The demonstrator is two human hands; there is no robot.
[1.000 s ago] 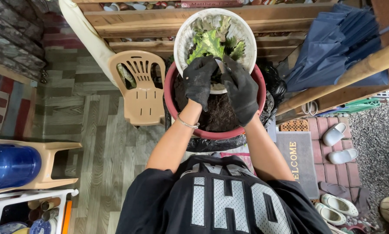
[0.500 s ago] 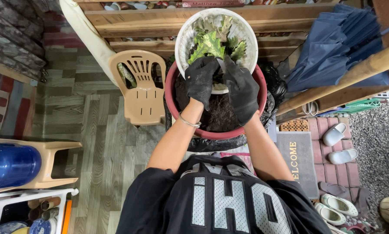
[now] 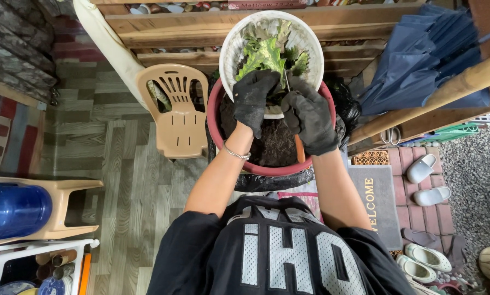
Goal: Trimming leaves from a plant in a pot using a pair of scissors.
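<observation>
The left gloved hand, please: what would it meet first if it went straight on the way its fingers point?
Probably the green leafy plant in the white pot; the left hand already rests at its base, though depth is unclear.

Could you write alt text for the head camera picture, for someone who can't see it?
Seen from above, a person's black-gloved left hand and right hand grip the near rim of a white pot of green leafy plant, held over a larger red pot of dark soil. A beige plastic chair stands beside it.
</observation>
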